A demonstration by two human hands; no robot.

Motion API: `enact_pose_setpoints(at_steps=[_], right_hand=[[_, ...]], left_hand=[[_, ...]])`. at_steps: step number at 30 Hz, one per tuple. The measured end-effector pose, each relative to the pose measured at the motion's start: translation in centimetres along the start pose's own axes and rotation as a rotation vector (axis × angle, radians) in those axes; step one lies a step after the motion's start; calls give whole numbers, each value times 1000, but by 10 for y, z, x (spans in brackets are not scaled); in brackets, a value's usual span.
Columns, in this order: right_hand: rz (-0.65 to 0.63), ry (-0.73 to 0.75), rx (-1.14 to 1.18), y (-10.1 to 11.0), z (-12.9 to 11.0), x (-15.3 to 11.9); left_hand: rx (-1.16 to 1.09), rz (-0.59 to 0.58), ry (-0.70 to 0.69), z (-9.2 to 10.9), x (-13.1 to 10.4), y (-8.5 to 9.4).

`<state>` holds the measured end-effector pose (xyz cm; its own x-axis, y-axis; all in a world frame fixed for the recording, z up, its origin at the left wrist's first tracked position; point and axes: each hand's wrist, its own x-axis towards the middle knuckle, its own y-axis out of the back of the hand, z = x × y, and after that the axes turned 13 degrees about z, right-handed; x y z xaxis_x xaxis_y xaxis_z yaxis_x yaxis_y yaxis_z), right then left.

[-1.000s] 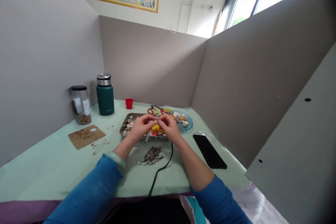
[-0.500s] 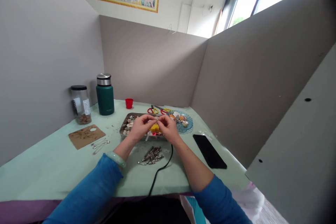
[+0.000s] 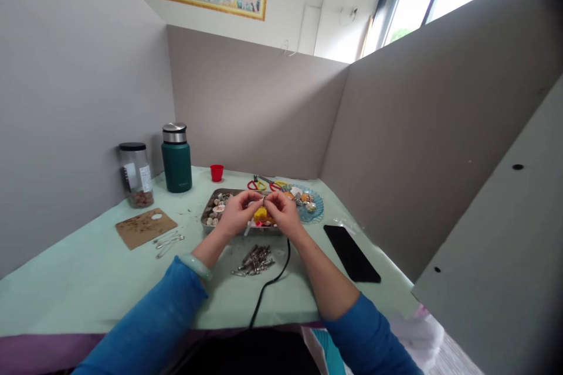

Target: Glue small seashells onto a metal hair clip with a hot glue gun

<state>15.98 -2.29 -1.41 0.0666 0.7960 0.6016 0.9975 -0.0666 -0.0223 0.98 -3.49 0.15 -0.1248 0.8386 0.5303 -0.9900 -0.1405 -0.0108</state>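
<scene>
My left hand [image 3: 240,211] and my right hand [image 3: 282,212] meet over a metal tray [image 3: 206,227], fingertips pinched together. Something tiny seems to be between them, too small to name. The tray holds small round pieces [image 3: 216,209], and a yellow object [image 3: 263,215] shows below my fingers. In front of the tray lies a pile of small metal pins [image 3: 255,260]. A blue plate [image 3: 317,211] with shiny and orange pieces stands just right of my right hand.
Green bottle [image 3: 176,159], clear jar [image 3: 136,176] and red cup [image 3: 217,173] stand at the back left. Brown card [image 3: 143,228] and large safety pins [image 3: 169,241] lie left. Pliers [image 3: 257,184] lie behind the tray, a black phone [image 3: 352,254] right, a black cable [image 3: 268,285] in front.
Both hands stay over the tray with their fingertips together. The fingers have shifted only slightly.
</scene>
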Motion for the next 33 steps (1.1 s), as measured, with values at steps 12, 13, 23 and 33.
enact_pose_setpoints(at_steps=[12, 13, 23, 33], right_hand=[[-203, -243, 128, 6, -20, 0], [-196, -247, 132, 6, -20, 1], [-68, -151, 107, 3, -19, 0], [-38, -150, 85, 3, -18, 1]], left_hand=[[-111, -132, 99, 7, 1, 5], [-124, -124, 107, 7, 1, 6], [-181, -109, 143, 5, 2, 7], [-79, -89, 153, 8, 4, 9]])
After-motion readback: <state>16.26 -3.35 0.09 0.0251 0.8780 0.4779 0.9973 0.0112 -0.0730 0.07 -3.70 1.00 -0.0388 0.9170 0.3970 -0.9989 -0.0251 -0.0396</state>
